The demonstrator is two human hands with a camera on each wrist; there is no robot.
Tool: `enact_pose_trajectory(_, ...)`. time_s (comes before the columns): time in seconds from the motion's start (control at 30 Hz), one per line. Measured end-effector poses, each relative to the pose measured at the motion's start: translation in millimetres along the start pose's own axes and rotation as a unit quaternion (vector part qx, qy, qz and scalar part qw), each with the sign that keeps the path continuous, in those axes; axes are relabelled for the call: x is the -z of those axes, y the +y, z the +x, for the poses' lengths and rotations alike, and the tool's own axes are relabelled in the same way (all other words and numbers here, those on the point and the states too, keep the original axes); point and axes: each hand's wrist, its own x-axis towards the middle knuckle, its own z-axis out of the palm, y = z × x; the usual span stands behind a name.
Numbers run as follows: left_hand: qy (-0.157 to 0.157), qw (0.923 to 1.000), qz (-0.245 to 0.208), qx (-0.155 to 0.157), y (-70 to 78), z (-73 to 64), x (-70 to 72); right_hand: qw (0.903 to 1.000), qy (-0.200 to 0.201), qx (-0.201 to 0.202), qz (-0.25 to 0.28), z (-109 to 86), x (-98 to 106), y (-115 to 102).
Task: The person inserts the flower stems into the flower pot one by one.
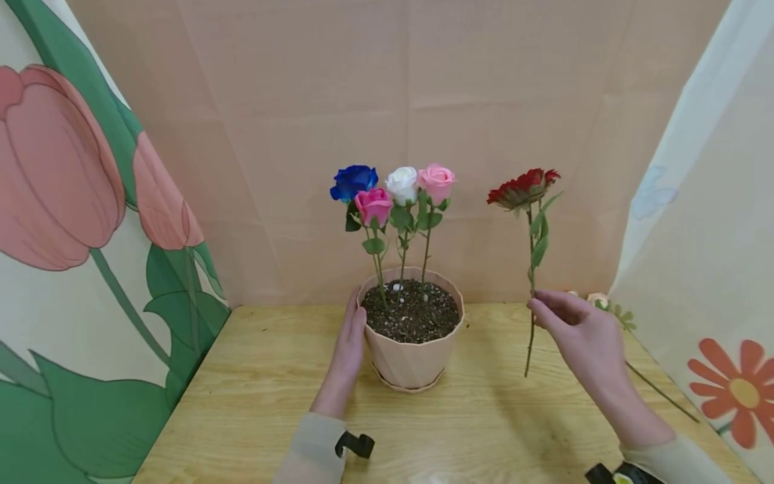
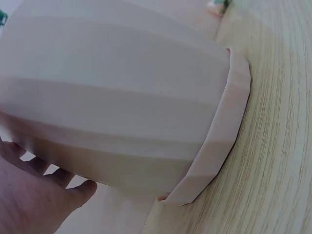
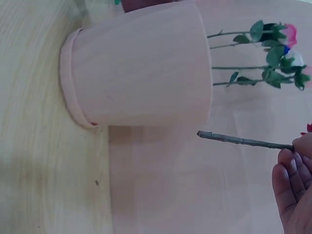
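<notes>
A pale pink flowerpot [image 1: 414, 366] filled with dark soil [image 1: 417, 319] stands upright on its saucer [image 2: 222, 131]. Rising from the soil are a blue rose [image 1: 355, 182], a bright pink rose [image 1: 374, 204], a white rose [image 1: 402, 184] and a light pink rose [image 1: 437, 180]. My left hand [image 1: 350, 336] rests against the pot's left side, fingers extended along the wall. To the right of the pot, my right hand [image 1: 586, 339] pinches the stem of a red daisy-like flower [image 1: 525, 191] between thumb and fingers. Its bloom is up, and the bare stem end [image 3: 219, 137] hangs above the table.
On the wooden table [image 1: 254, 383], a pale rose [image 1: 597, 300] lies at the right edge, its stem [image 1: 665, 395] partly hidden by my right hand. A beige cloth [image 1: 290, 134] hangs behind; flower-printed sheets [image 1: 66, 168] flank both sides.
</notes>
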Motion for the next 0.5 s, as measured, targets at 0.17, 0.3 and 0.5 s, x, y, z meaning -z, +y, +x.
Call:
enact_pose_trajectory(0.17,0.001,1.0,0.002,0.001,0.2,-0.7,0.2,0.9995,0.006,0.008,0.03,5.2,-4,-13)
enact_pose_trajectory(0.3,0.001,1.0,0.004,-0.001,0.5,-0.5,-0.1,0.9981,0.008,0.018,0.058,8.6,-9,-26)
enact_pose_trajectory(0.5,-0.001,1.0,-0.001,-0.005,0.2,0.1,0.5,0.9957,0.008,0.033,0.086,12.7,-16,-46)
